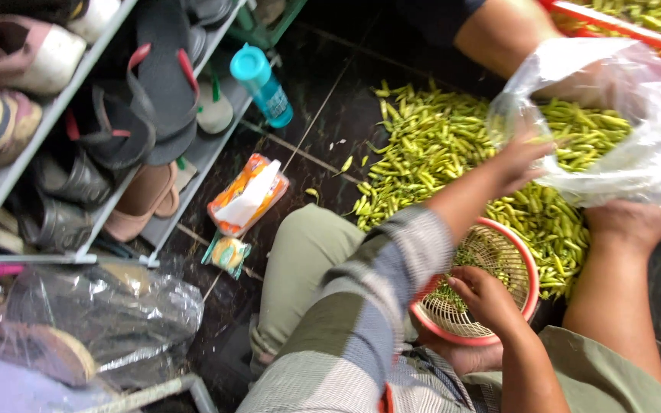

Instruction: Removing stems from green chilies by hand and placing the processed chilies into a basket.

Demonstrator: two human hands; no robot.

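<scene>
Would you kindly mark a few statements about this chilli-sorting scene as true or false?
1. Green chillies lie heaped on the dark floor. True.
2. The right hand is over a round, red-rimmed basket. True.
3. The bottle beside the shoe rack has a red cap. False: bottle and cap are turquoise.
4. The left hand grips a sandal. False: it reaches to the chillies at the edge of a clear plastic bag; the sandals sit on the rack.
5. The basket is full of whole chillies. False: it holds only a few small green bits.
</scene>
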